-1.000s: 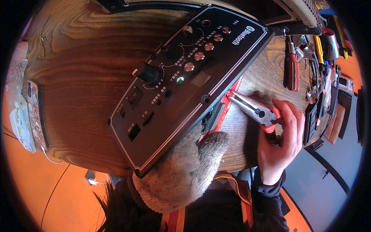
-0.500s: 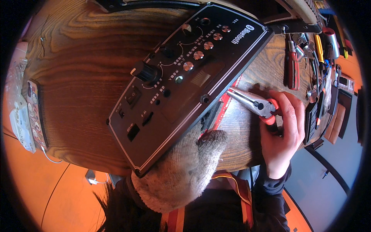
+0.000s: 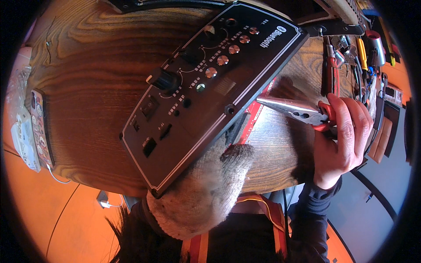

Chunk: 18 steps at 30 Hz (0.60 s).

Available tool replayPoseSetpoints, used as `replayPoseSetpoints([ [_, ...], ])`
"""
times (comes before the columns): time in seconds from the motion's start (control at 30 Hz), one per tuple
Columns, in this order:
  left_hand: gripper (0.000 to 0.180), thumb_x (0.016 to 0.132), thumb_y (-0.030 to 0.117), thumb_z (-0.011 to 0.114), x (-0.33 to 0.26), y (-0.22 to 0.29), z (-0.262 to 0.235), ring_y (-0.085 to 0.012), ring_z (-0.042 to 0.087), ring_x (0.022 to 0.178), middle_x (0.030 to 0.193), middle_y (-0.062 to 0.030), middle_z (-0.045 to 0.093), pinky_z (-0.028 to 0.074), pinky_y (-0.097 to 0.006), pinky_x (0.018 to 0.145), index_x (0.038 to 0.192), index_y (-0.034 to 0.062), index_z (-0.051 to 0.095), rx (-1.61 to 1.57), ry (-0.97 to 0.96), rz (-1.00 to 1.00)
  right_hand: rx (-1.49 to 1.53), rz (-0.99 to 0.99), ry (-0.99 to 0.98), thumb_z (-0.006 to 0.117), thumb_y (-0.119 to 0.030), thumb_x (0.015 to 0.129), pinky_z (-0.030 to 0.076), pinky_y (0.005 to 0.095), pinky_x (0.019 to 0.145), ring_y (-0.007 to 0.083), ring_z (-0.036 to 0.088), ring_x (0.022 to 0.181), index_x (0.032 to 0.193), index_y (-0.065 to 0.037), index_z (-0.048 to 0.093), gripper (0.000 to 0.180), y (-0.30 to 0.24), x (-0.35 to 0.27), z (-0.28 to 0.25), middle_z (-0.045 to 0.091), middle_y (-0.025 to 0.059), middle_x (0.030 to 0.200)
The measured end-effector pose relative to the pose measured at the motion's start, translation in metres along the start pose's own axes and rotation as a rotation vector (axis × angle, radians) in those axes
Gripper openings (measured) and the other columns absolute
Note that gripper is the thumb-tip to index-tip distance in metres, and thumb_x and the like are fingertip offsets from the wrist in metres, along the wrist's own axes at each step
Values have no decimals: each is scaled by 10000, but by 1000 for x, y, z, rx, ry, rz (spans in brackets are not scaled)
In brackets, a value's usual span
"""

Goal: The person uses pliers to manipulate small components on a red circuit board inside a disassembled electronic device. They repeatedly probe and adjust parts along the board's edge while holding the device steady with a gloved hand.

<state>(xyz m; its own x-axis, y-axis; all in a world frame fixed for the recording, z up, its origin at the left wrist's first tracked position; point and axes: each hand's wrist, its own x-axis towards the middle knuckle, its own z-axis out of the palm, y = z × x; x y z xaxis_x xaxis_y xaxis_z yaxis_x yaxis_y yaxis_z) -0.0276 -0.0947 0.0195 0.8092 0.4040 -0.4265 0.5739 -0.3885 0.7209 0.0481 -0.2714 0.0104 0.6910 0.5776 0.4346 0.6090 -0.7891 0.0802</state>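
A black control panel (image 3: pixel 195 122) with a large knob, a row of silver buttons and several sockets is held tilted in front of me. My left hand (image 3: pixel 197 193), in a worn grey-white knit glove, grips its lower edge from beneath; the fingers behind the panel are hidden. A red circuit board (image 3: pixel 254 120) shows at the panel's underside. My bare right hand (image 3: pixel 344 142) is closed around the red handles of long-nose pliers (image 3: pixel 302 113). Their tips reach the panel's right edge beside the board; whether they pinch anything there cannot be made out.
On the wooden table's right side lie a red screwdriver (image 3: pixel 332 70), a yellow-handled tool (image 3: pixel 362 53) and other small tools. A phone in a stickered case (image 3: pixel 40 122) and clear plastic packaging (image 3: pixel 19 118) are at the left edge. A dark-framed case (image 3: pixel 329 22) stands at the back right.
My right hand has moved right and slightly up, and the pliers have turned, their tips staying near the panel's edge. The panel and gloved left hand have shifted slightly left.
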Motion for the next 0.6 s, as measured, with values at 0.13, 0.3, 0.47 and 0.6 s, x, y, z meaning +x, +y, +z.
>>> replayPoseSetpoints([
  [0.13,386,763,200,656,-4,6,7,-276,592,898,1004,-121,628,456,-393,825,1114,54,584,59,38,-90,249,60,-66,702,102,560,479,347,791,266,593,898,1030,-14,643,488,2,0,9,591,135,983],
  [0.3,375,783,217,649,-5,5,8,-251,591,864,983,-118,630,461,-374,800,1115,57,582,7,85,27,351,129,-197,673,118,562,465,336,820,264,580,947,1047,-15,627,505,0,0,9,579,130,1019],
  [0.47,372,795,210,635,3,0,-7,-192,572,744,890,-97,621,467,-341,705,1116,31,577,-313,-58,164,447,173,-228,700,77,529,472,338,786,272,575,898,1027,-53,642,519,0,5,8,562,112,965],
  [0.6,369,801,200,625,-2,1,-15,-174,560,699,854,-83,615,463,-330,666,1121,22,574,-471,-92,-9,520,175,-294,699,70,551,474,324,784,268,586,893,1024,-53,640,492,4,9,7,561,109,966],
])
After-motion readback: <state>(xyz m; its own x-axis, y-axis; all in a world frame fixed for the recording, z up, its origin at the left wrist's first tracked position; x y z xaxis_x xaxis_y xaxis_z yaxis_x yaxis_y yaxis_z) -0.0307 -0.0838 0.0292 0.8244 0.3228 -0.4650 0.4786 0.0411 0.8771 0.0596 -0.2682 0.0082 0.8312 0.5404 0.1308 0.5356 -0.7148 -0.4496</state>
